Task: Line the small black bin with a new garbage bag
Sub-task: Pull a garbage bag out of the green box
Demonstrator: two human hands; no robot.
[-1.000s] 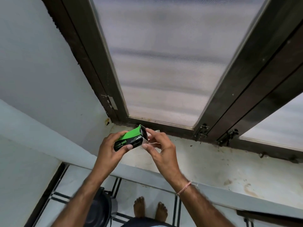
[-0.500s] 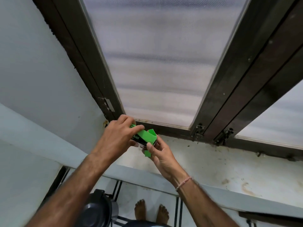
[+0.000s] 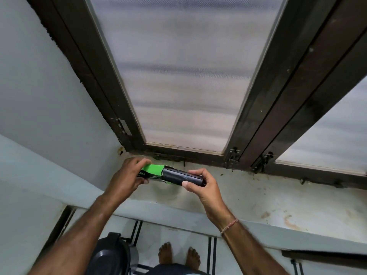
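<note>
A home interior, dark-framed window (image 3: 268,92) with mesh screen (image 3: 178,76), stained white sill (image 3: 258,199), painted walls (image 3: 39,86), tiled floor (image 3: 174,235), bare feet (image 3: 178,257), black bin (image 3: 111,255) below

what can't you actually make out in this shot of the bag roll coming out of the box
- Box label, head view: the left hand covers all but "BAGS".
- Black roll: the right hand hides its far end; the bag count cannot be told.
- Black bin: cut off by the bottom edge and the left forearm; whether it is lined is hidden.
- Outside: the frosted window blurs it.
</note>
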